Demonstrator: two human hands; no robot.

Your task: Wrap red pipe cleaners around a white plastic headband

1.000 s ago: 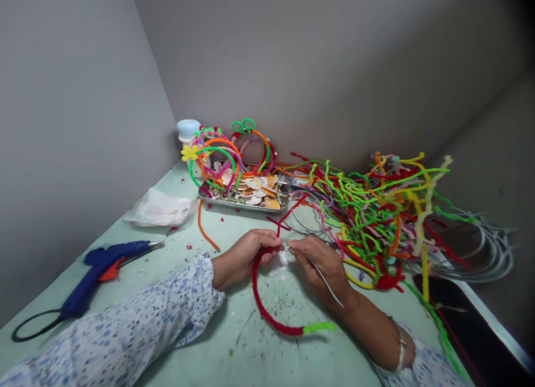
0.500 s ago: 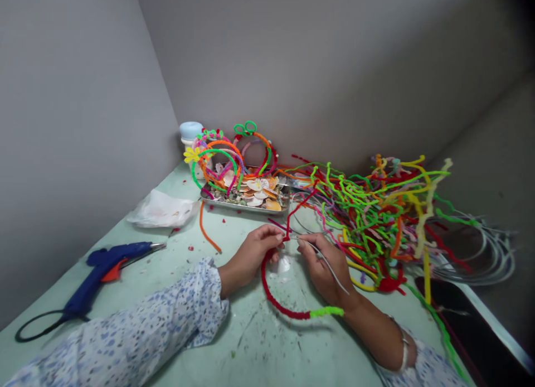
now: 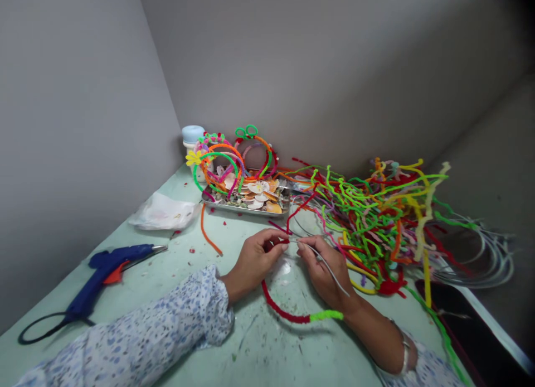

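Observation:
My left hand (image 3: 259,256) pinches a red pipe cleaner (image 3: 298,208), whose loose end sticks up toward the tray. The same fingers hold a curved band (image 3: 288,315) wrapped in red with a bright green end, which hangs below in an arc. My right hand (image 3: 326,264) pinches a thin grey wire (image 3: 330,269) close to my left fingertips. One end of the wire trails back over the right hand. The exact meeting point of wire and pipe cleaner is partly hidden by the fingers.
A metal tray (image 3: 246,211) of shells, with pipe-cleaner headbands (image 3: 223,147) on it, stands at the back. Right lies a tangled pipe-cleaner heap (image 3: 368,214), a wire coil (image 3: 497,264) and a dark phone-like slab (image 3: 472,331). Left are a blue glue gun (image 3: 100,281) and a plastic bag (image 3: 165,211).
Both hands shifted slightly right, the band with them. My left fingers have closed further over the red pipe cleaner at the wire. The view has tilted a little.

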